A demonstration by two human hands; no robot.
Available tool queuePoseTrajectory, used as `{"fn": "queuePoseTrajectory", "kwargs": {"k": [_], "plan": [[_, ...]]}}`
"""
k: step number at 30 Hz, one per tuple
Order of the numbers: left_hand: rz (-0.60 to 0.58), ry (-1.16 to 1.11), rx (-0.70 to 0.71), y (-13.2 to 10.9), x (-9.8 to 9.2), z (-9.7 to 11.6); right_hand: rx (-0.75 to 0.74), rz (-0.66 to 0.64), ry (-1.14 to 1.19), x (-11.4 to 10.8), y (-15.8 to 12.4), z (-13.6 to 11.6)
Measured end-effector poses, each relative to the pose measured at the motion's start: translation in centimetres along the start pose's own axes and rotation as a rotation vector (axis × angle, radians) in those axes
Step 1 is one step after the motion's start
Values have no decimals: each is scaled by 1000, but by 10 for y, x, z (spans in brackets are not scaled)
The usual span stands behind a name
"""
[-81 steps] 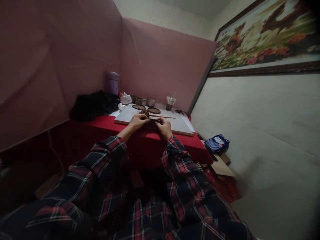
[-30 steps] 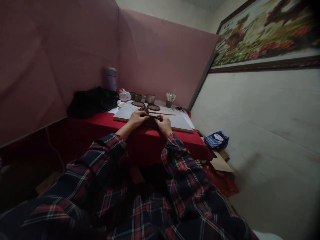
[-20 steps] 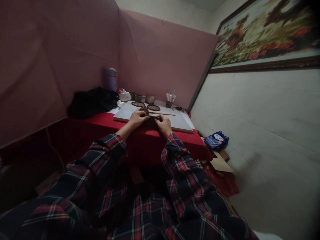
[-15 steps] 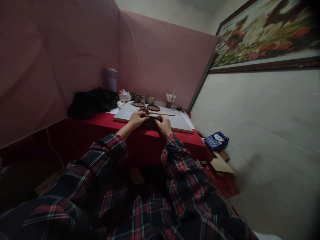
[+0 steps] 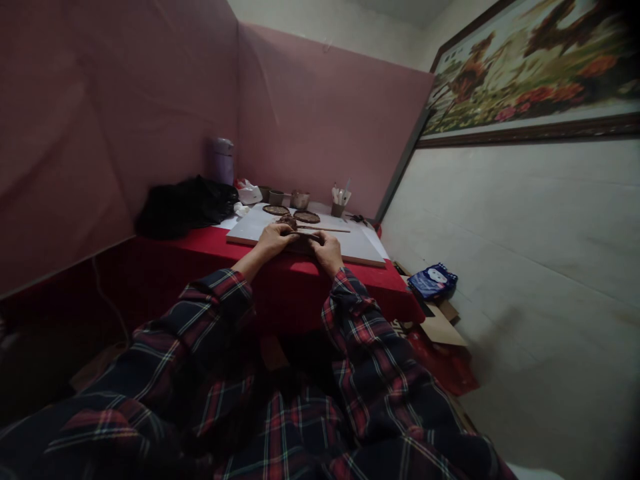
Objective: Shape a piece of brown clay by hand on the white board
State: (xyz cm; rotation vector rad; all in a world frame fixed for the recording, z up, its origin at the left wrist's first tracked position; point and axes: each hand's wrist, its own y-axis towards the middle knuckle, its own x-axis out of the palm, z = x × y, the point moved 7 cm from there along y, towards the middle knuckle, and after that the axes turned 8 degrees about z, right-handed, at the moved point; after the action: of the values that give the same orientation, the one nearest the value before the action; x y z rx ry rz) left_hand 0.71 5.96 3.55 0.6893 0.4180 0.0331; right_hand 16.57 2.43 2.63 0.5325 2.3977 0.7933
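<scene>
A thin, dark brown piece [image 5: 309,235], its detail lost in shadow, is above the board's near edge, one end pinched by the left hand [image 5: 274,241], the other by the right hand [image 5: 327,252]. Beyond it on the board [image 5: 363,245] are a rough brown lump [image 5: 287,221] and a slim stick [image 5: 327,230]. Since a second ago, hands and piece have stayed practically the same.
</scene>
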Motion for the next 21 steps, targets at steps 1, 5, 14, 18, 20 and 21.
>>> {"fn": "queuePoseTrajectory", "kwargs": {"k": [1,5,14,18,20,21], "plan": [[-1,1,-1,0,0,0,-1,0,-1,0,0,0],[-4,-1,-1,0,0,0,-5,3,-3,0,0,0],[-4,4,12,1,0,-1,3,3,-8,-1,0,-1],[-11,11,11,1,1,-1,2,2,-15,-1,0,0],[-13,8,6,1,1,-1,0,4,-17,-1,1,0],[-14,7,2,1,1,-1,-2,6,-18,-1,1,0]]}}
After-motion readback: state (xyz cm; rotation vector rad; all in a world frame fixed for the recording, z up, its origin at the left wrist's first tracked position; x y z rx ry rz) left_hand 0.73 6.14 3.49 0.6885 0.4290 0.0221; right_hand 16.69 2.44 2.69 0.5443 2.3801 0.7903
